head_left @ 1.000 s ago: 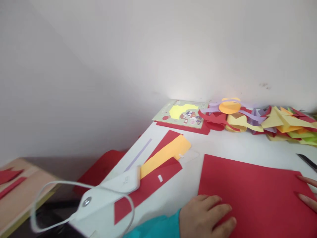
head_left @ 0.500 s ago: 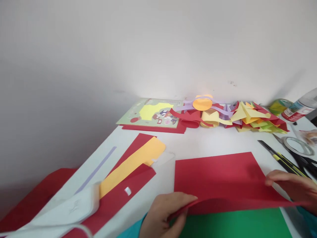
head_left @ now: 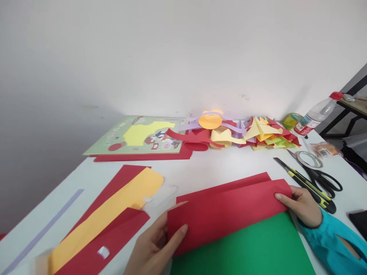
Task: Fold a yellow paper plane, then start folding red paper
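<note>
A sheet of red paper is bent over on itself, its near flap raised toward me and a strip of its far part showing behind. My left hand pinches the left end of the flap, thumb in front and fingers behind. At the right end, my right hand holds the upper corner the same way. Under the red paper lies a green sheet, partly covered by it. Whether the fold is creased I cannot tell.
Left lie red strips, an orange strip and a purple strip. Right are a utility knife, scissors, a tape roll and a bottle. Folded paper pieces and a green pad sit by the wall.
The red paper's near edge has been lifted and folded over away from me. Both hands moved with it, the right one now gripping its corner. The view has turned right.
</note>
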### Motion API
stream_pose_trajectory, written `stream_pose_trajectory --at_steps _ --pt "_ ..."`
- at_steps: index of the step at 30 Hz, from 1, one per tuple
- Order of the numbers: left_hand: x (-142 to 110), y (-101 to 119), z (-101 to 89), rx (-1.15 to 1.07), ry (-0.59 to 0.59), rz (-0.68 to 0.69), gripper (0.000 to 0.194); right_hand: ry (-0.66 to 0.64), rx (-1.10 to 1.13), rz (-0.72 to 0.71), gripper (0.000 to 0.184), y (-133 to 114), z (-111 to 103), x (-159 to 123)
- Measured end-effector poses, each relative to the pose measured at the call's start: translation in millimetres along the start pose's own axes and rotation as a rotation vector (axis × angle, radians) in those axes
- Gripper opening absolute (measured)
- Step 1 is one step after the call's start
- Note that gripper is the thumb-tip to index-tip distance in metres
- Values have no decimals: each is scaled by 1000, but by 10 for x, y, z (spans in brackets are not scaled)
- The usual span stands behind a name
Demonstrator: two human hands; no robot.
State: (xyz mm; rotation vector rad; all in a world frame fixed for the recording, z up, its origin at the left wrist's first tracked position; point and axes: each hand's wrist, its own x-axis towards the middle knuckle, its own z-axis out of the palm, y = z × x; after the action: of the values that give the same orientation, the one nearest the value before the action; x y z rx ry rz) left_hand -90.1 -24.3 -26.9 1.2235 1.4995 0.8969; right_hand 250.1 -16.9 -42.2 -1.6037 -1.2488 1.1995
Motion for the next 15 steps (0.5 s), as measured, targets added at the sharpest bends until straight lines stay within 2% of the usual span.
stream_pose_trajectory --at_steps 5,8,11,15 --pt "-31 -54 7 295 39 91 49 6 94 112 45 -28 14 -39" --pt "-56 -105 10 438 -31 133 48 21 72 204 67 -34 -8 -95" --pt "-43 -166 10 505 -80 142 48 3 -15 250 85 -2 -21 -127" --pt "-6 -234 -12 500 -89 128 48 70 -155 238 85 66 -26 -140"
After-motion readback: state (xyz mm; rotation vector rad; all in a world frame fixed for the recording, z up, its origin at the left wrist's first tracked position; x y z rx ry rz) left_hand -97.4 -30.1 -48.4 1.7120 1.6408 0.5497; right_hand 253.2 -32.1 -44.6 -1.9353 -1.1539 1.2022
